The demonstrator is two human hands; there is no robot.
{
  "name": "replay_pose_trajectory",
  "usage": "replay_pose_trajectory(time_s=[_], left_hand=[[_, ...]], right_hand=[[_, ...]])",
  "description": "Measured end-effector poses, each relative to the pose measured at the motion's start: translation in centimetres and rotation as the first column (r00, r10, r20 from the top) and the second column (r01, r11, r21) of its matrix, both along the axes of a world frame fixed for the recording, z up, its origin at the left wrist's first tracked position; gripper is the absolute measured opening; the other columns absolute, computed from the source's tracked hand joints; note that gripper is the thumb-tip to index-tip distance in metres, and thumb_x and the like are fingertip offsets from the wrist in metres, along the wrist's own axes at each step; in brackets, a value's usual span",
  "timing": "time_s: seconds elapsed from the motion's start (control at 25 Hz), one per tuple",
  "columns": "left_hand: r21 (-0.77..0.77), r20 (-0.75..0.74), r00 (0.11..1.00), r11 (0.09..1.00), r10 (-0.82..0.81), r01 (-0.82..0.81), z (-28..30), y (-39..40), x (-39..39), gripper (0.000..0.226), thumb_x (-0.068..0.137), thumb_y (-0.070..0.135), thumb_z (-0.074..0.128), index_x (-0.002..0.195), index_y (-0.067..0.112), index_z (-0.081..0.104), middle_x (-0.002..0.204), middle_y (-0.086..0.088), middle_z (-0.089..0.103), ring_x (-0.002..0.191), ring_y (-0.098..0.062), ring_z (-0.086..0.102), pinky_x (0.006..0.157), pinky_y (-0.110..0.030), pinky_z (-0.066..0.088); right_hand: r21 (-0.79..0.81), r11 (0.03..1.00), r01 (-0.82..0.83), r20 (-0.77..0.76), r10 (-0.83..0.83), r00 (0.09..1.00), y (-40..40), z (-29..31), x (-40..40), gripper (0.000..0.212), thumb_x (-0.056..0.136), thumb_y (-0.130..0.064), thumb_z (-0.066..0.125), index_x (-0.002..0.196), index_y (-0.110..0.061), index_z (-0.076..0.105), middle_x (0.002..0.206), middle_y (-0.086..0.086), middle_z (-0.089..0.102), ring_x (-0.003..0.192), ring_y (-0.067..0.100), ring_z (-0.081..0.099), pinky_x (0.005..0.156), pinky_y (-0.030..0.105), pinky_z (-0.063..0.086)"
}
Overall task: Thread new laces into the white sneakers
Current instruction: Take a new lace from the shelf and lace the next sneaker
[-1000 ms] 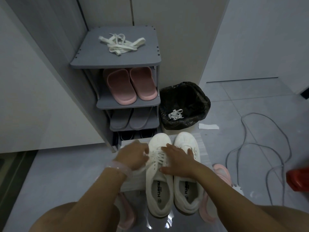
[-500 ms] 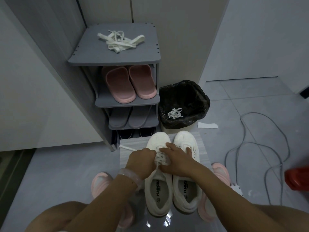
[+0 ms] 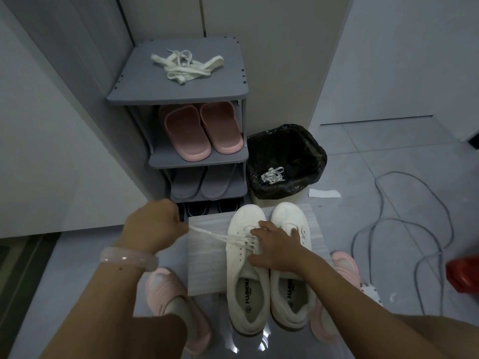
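Note:
Two white sneakers stand side by side on a grey ribbed mat point(image 3: 204, 265), toes pointing away from me: the left sneaker point(image 3: 246, 288) and the right sneaker point(image 3: 291, 294). My left hand point(image 3: 155, 225) grips a white lace point(image 3: 215, 235) and holds it taut out to the left of the left sneaker's eyelets. My right hand point(image 3: 276, 244) rests across both sneakers, fingers on the lacing of the left one. A bundle of white laces point(image 3: 186, 66) lies on top of the grey shoe rack point(image 3: 178, 92).
The rack holds pink slippers point(image 3: 202, 130) and grey slippers point(image 3: 204, 183). A bin with a black liner point(image 3: 287, 159) holds a crumpled white lace point(image 3: 272, 174). Grey cables point(image 3: 404, 224) loop over the floor at right, by a red object point(image 3: 464, 275). My feet wear pink slippers point(image 3: 178, 304).
My left hand has pulled away from the left sneaker to the left and up, drawing the lace out taut. My right hand stays pressed on the sneakers.

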State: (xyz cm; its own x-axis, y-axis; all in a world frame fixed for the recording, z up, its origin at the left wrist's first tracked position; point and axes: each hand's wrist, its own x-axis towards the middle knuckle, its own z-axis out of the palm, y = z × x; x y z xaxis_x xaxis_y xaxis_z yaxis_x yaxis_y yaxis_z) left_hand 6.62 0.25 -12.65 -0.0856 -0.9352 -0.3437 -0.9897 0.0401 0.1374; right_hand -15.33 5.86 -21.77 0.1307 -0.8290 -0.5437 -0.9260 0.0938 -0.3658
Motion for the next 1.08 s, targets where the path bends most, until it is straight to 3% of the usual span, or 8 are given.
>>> replay_pose_trajectory(time_s=[0.12, 0.2, 0.32, 0.44, 0.6, 0.72, 0.88, 1.08], left_hand=[[0.056, -0.040, 0.996, 0.995, -0.080, 0.082, -1.8, -0.2, -0.5, 0.004, 0.085, 0.021, 0.055, 0.084, 0.017, 0.053, 0.101, -0.007, 0.056, 0.094, -0.024, 0.054, 0.074, -0.027, 0.038], [0.007, -0.118, 0.982, 0.988, -0.150, 0.152, -3.3, -0.3, -2.2, 0.019, 0.087, 0.022, 0.055, 0.105, 0.018, 0.056, 0.113, -0.005, 0.053, 0.104, -0.022, 0.053, 0.079, -0.027, 0.038], [0.029, -0.170, 0.941, 0.952, -0.294, 0.303, -5.8, 0.8, -5.1, 0.027, 0.090, 0.022, 0.052, 0.117, 0.020, 0.055, 0.120, -0.002, 0.051, 0.110, -0.019, 0.051, 0.085, -0.028, 0.039], [0.110, -0.155, 0.899, 0.897, -0.409, 0.427, -8.3, 2.4, -7.0, 0.029, 0.091, 0.019, 0.047, 0.120, 0.019, 0.050, 0.121, -0.006, 0.053, 0.112, -0.024, 0.051, 0.091, -0.036, 0.043], [0.080, -0.199, 0.898, 0.907, -0.392, 0.413, -8.6, 2.7, -7.3, 0.024, 0.091, 0.020, 0.044, 0.115, 0.015, 0.049, 0.113, -0.008, 0.058, 0.105, -0.027, 0.055, 0.087, -0.041, 0.046], [0.127, -0.283, 0.897, 0.913, -0.340, 0.387, -8.4, 2.9, -7.2, 0.029, 0.089, 0.027, 0.050, 0.111, 0.011, 0.043, 0.108, -0.010, 0.059, 0.099, -0.028, 0.058, 0.083, -0.041, 0.048], [0.192, -0.404, 0.888, 0.930, -0.217, 0.315, -8.2, 2.8, -7.1, 0.029, 0.083, 0.017, 0.060, 0.103, 0.011, 0.039, 0.098, -0.012, 0.060, 0.091, -0.028, 0.059, 0.080, -0.039, 0.049], [0.157, -0.368, 0.901, 0.939, -0.232, 0.305, -8.5, 3.0, -7.2, 0.031, 0.085, 0.022, 0.054, 0.115, 0.016, 0.048, 0.101, -0.009, 0.059, 0.092, -0.026, 0.057, 0.074, -0.033, 0.044]], right_hand=[[0.007, 1.000, -0.014, -0.010, 0.014, 1.000, 0.0, -0.2, 0.0, 0.072, 0.084, -0.046, 0.055, 0.146, -0.028, 0.023, 0.157, -0.006, 0.006, 0.143, 0.017, 0.015, 0.112, 0.058, 0.002], [-0.001, 1.000, 0.004, 0.018, -0.004, 1.000, 0.1, -0.3, -0.1, 0.068, 0.085, -0.046, 0.054, 0.145, -0.029, 0.025, 0.156, -0.005, 0.012, 0.142, 0.017, 0.021, 0.112, 0.057, 0.005], [-0.159, 0.973, 0.167, 0.101, -0.152, 0.983, 0.1, 0.2, -0.3, 0.040, 0.089, -0.040, 0.054, 0.125, -0.024, 0.050, 0.135, 0.000, 0.043, 0.124, 0.018, 0.043, 0.110, 0.043, 0.022], [-0.303, 0.949, 0.087, -0.043, -0.105, 0.994, 0.3, 0.5, 0.2, 0.023, 0.090, -0.035, 0.053, 0.104, -0.018, 0.061, 0.112, 0.001, 0.055, 0.108, 0.019, 0.051, 0.098, 0.035, 0.029], [-0.370, 0.921, -0.118, -0.214, 0.039, 0.976, 0.6, 0.3, 1.5, 0.024, 0.092, -0.018, 0.042, 0.107, -0.009, 0.058, 0.110, 0.009, 0.059, 0.105, 0.026, 0.053, 0.095, 0.034, 0.030], [-0.401, 0.916, -0.011, -0.113, -0.037, 0.993, 0.6, 0.3, 1.9, 0.014, 0.093, -0.015, 0.041, 0.093, -0.013, 0.054, 0.099, 0.007, 0.062, 0.091, 0.025, 0.054, 0.083, 0.033, 0.032], [-0.135, 0.907, 0.399, 0.287, -0.349, 0.892, -0.5, -0.1, 1.6, 0.015, 0.092, -0.008, 0.045, 0.082, -0.010, 0.057, 0.092, 0.007, 0.064, 0.083, 0.015, 0.054, 0.067, 0.022, 0.035], [0.135, 0.867, 0.480, 0.387, -0.492, 0.780, -2.0, 0.1, 0.5, 0.020, 0.088, 0.000, 0.046, 0.080, -0.016, 0.056, 0.091, -0.001, 0.056, 0.088, 0.013, 0.050, 0.061, 0.013, 0.038]])
